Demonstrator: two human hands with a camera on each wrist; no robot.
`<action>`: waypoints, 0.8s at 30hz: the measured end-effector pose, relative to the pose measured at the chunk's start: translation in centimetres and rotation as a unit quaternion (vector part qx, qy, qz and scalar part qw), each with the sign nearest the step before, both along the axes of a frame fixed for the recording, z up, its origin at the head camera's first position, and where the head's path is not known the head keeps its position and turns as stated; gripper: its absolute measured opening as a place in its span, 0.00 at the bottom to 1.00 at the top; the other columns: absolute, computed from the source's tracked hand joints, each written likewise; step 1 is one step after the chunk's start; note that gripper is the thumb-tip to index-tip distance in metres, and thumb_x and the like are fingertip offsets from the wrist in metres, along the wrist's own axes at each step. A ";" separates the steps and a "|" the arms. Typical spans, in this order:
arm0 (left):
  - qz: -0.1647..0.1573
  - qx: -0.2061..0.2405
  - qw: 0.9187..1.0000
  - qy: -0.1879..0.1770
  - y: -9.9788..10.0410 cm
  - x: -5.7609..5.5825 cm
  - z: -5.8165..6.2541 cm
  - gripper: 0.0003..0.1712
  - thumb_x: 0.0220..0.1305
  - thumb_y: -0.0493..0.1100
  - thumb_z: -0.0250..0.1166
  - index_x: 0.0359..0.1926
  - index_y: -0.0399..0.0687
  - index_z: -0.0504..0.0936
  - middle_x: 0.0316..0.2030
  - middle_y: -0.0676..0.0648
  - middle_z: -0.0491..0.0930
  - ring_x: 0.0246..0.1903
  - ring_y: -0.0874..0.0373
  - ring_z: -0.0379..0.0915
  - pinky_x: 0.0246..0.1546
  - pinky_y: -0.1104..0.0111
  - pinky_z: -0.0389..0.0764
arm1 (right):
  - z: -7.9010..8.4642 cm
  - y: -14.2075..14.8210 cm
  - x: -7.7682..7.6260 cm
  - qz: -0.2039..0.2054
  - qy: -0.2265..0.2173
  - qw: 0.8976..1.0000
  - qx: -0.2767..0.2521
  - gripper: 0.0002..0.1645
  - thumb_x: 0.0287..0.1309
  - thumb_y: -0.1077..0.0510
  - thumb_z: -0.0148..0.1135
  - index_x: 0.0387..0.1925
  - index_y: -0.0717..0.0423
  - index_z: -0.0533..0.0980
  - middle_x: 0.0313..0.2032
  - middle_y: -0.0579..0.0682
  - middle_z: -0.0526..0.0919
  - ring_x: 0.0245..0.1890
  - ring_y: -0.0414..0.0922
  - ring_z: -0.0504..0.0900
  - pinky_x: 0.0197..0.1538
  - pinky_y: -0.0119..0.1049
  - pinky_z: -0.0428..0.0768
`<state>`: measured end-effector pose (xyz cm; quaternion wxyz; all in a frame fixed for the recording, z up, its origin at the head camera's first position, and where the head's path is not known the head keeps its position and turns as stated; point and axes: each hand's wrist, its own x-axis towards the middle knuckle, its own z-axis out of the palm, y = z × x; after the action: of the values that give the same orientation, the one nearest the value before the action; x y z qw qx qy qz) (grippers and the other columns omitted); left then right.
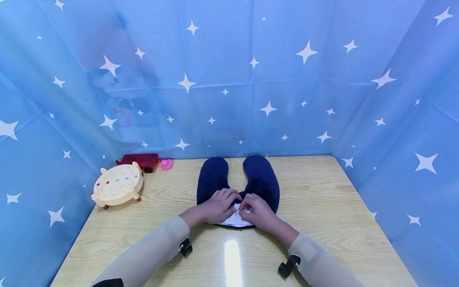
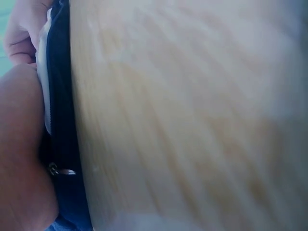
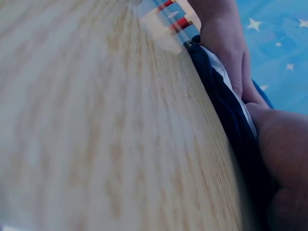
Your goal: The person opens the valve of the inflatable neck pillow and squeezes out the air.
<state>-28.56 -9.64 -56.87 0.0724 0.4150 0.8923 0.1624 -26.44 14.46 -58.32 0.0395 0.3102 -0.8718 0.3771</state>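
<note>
Left hand (image 1: pixel 218 206), fingers relaxed across the navy pillow (image 1: pixel 263 175) beneath them, probably steadies it against the counter (image 1: pixel 330 211); right hand (image 1: pixel 261 212) pinches the white lining (image 1: pixel 234 221) between both hands' fingers, a grip suiting thin cloth.

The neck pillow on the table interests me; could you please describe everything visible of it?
The neck pillow is dark navy, U-shaped and plump, with plush-looking fabric. It lies on the table, its rounded ends toward the starry curtain. At the near curve it appears unzipped, exposing white material; a shiny zipper pull sits near the left hand. The left hand rests on the pillow; the right hand seems to pinch the white material.
</note>
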 end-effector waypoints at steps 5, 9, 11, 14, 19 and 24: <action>0.009 0.026 1.000 -0.002 0.1 -0.2 -0.3 0.21 0.86 0.46 0.56 0.73 0.51 0.73 0.75 0.45 0.68 0.75 0.48 0.62 0.76 0.47 0.64 | 0.1 0.1 0.0 -0.002 -0.013 1.000 0.000 0.11 0.57 0.63 0.79 0.32 0.44 0.83 0.33 0.36 0.77 0.39 0.37 0.76 0.45 0.35 0.78; 0.018 0.060 0.998 -0.024 0.0 -0.3 -0.2 0.21 0.83 0.46 0.61 0.71 0.53 0.75 0.70 0.48 0.72 0.70 0.50 0.65 0.73 0.49 0.67 | -0.1 0.1 0.1 0.003 -0.018 1.000 -0.008 0.10 0.58 0.63 0.79 0.32 0.45 0.84 0.33 0.36 0.78 0.39 0.37 0.76 0.45 0.35 0.78; 0.020 0.081 0.996 -0.032 -0.2 -0.5 0.1 0.20 0.81 0.45 0.63 0.69 0.52 0.77 0.68 0.49 0.75 0.69 0.51 0.67 0.72 0.51 0.70 | -0.2 0.1 0.2 0.006 -0.021 1.000 -0.013 0.09 0.59 0.62 0.79 0.33 0.46 0.85 0.34 0.37 0.78 0.39 0.37 0.76 0.45 0.34 0.78; 0.035 0.124 0.992 -0.017 -0.9 -1.1 1.1 0.17 0.80 0.44 0.66 0.64 0.49 0.82 0.65 0.47 0.78 0.67 0.50 0.71 0.70 0.52 0.73 | -0.4 0.1 0.3 0.012 -0.022 1.000 -0.018 0.08 0.59 0.62 0.79 0.34 0.48 0.86 0.33 0.37 0.79 0.39 0.37 0.77 0.45 0.33 0.79; 0.140 0.191 0.969 0.070 -2.9 -4.5 3.5 0.17 0.76 0.46 0.72 0.59 0.44 0.84 0.61 0.43 0.80 0.65 0.43 0.74 0.69 0.47 0.74 | -0.4 0.0 0.2 0.013 -0.019 1.000 -0.020 0.06 0.59 0.61 0.78 0.34 0.49 0.87 0.33 0.37 0.79 0.39 0.37 0.77 0.45 0.33 0.79; 0.260 0.195 0.946 -0.006 -4.6 -9.2 4.7 0.37 0.79 0.60 0.67 0.74 0.38 0.75 0.73 0.35 0.72 0.75 0.36 0.66 0.75 0.43 0.67 | -0.4 0.2 0.1 0.008 -0.015 1.000 -0.024 0.06 0.59 0.62 0.78 0.34 0.50 0.87 0.33 0.38 0.79 0.38 0.37 0.77 0.44 0.33 0.79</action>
<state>-37.79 -14.22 -52.21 -0.0498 0.1740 0.9195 0.3489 -26.32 14.67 -58.76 0.0309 0.3100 -0.8607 0.4027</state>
